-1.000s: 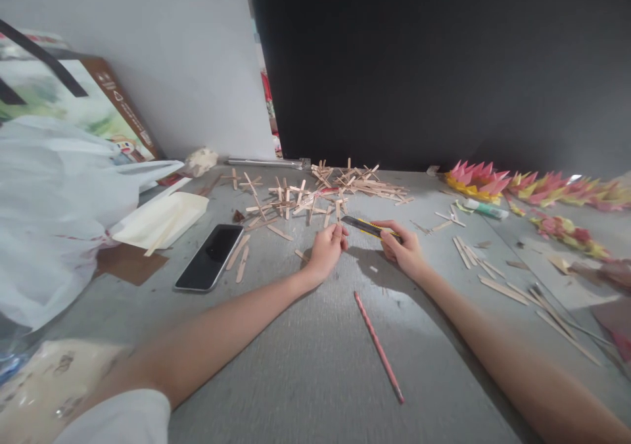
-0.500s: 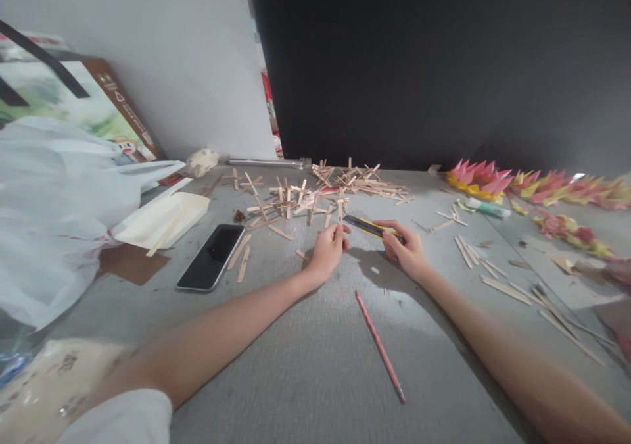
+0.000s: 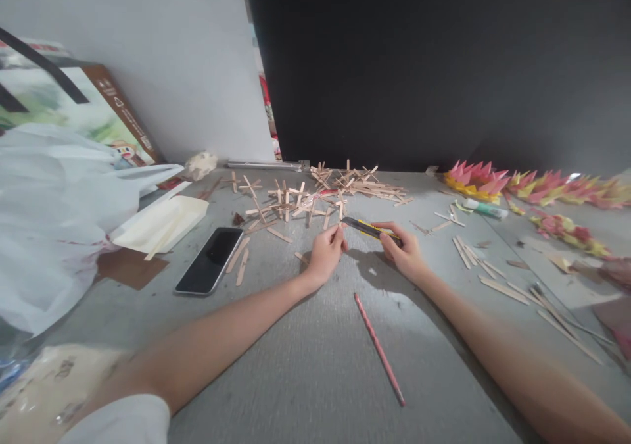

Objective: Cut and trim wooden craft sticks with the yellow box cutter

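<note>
My right hand [image 3: 401, 250] grips a black and yellow box cutter [image 3: 369, 229], its tip pointing left toward my other hand. My left hand [image 3: 326, 253] is closed in a pinch near that tip, above the grey table [image 3: 315, 378]. A thin wooden piece seems to stick up from its fingertips, though most of it is hidden. Behind both hands lies a pile of crossed wooden sticks [image 3: 288, 200]. Nearer to me rests a pink pencil [image 3: 379, 348].
A phone [image 3: 210, 260], a cream paper tray [image 3: 172, 223] and a white plastic bag [image 3: 54, 214] are on the left. On the right lie loose sticks [image 3: 503, 290], a glue stick [image 3: 486, 208] and pink-yellow paper flowers [image 3: 476, 179]. A black panel [image 3: 424, 69] stands behind.
The cutter's tip has come slightly closer to my left fingertips. The whole view has shifted a little; both hands keep nearly the same pose.
</note>
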### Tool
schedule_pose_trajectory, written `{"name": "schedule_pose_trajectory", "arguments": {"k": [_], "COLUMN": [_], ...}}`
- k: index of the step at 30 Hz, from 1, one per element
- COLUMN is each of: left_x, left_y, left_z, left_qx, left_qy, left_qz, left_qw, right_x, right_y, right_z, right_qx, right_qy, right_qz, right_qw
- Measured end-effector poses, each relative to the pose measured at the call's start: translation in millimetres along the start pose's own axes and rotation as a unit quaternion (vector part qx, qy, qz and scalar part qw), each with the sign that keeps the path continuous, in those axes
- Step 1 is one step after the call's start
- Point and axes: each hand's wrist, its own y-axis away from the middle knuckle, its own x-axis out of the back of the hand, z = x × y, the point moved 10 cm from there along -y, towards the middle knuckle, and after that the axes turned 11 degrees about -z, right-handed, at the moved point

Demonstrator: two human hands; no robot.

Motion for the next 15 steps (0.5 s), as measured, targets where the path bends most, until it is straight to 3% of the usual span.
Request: {"name": "schedule_pose_trajectory", "arguments": {"k": [15], "left_x": [-0.6], "left_y": [4], "left_z": [12], "left_qx": [-0.017], "left_qy": [-0.087], "left_qz": [-0.005], "left_qw": [0.996], "right_x": [-3], "right_y": [0], "right_z": [-5], "right_qx": [0.006], "right_qy": [0.030], "right_qz": [-0.017], "right_qw": [0.999]}}
